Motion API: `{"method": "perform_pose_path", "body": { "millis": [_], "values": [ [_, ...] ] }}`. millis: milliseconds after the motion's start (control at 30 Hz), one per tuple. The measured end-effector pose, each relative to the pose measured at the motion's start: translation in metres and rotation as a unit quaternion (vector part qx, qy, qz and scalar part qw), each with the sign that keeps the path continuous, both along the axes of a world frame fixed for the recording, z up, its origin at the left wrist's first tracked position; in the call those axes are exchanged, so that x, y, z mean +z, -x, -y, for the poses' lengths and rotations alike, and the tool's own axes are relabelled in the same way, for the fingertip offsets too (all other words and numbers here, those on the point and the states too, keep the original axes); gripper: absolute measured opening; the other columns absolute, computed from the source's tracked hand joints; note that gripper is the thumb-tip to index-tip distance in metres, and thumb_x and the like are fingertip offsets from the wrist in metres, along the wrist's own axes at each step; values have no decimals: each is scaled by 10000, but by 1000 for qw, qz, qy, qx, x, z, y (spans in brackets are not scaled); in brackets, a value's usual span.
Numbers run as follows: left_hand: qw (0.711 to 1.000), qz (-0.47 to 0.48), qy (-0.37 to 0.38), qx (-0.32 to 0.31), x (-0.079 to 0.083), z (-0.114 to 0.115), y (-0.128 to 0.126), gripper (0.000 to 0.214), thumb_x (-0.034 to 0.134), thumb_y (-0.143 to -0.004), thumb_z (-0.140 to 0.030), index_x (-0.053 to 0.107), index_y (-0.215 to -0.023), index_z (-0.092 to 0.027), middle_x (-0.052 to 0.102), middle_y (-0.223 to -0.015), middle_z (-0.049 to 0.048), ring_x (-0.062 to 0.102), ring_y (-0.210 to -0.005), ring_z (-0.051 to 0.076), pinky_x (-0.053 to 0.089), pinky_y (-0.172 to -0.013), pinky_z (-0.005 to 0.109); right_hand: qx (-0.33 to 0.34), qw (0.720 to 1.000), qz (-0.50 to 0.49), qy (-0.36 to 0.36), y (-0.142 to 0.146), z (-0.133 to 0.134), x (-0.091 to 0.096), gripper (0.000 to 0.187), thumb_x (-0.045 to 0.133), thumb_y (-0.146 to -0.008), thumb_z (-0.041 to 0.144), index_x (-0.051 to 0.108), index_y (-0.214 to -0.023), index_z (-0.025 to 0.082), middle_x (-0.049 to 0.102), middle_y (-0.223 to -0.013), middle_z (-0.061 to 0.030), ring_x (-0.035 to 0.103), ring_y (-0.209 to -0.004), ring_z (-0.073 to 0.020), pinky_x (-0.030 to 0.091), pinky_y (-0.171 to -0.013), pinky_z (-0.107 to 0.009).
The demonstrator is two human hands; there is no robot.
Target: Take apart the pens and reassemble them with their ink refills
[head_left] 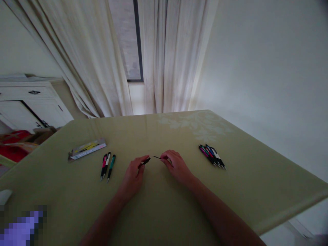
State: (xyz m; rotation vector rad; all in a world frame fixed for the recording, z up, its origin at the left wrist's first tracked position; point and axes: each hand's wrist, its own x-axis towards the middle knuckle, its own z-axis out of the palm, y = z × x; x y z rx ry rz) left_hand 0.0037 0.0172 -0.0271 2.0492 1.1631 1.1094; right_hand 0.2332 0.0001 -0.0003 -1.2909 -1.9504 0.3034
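Note:
Above the middle of the table, my left hand (133, 175) pinches a short black pen barrel (146, 161) between thumb and fingers. Most of the barrel is hidden in the hand. Facing it, my right hand (178, 167) is closed on a thin dark stick that looks like a pen refill (157, 157), its tip pointing left toward the barrel. A small gap separates the two parts. Left of my left hand lie a pink and black pen (104, 165), a white and black pen (107, 164) and a green pen (111, 168).
Several pens (212, 156) lie side by side on the right of the table (164, 133). At the left rests a long box (88, 150) with yellow showing on it. Beyond are curtains (176, 54), a white cabinet (41, 102) and a wall on the right.

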Motion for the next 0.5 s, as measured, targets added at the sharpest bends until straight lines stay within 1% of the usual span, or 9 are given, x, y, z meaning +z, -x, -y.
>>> {"method": "perform_pose_path", "body": {
  "millis": [100,233,400,500],
  "values": [
    [998,45,28,-24,5,0,1,376,418,-1004,-232,605,-1330,-221,690,-1240,107,666,-1166,228,522,-1022,427,4,1000,25,3,0,0,-1,93,583,-1031,211,654,-973,196,706,-945,-40,631,-905,-190,438,-862,-327],
    [996,65,44,-31,13,5,-2,349,429,-987,-246,638,-1264,-211,696,-1202,105,664,-1140,231,528,-995,410,7,999,37,2,0,1,0,72,603,-1020,184,660,-976,194,707,-953,-39,626,-923,-195,431,-864,-325],
    [997,50,36,-37,14,8,-2,348,431,-982,-217,639,-1261,-228,685,-1194,89,646,-1129,227,515,-988,390,9,998,58,4,-1,2,0,85,602,-1027,192,675,-984,195,709,-959,-41,617,-921,-199,422,-867,-333],
    [999,16,6,-42,13,8,-1,362,411,-993,-180,627,-1278,-232,673,-1179,85,624,-1120,233,495,-994,407,5,997,75,1,-1,2,1,91,604,-1029,196,687,-993,195,710,-958,-44,614,-922,-202,419,-866,-337]
  ]
}}
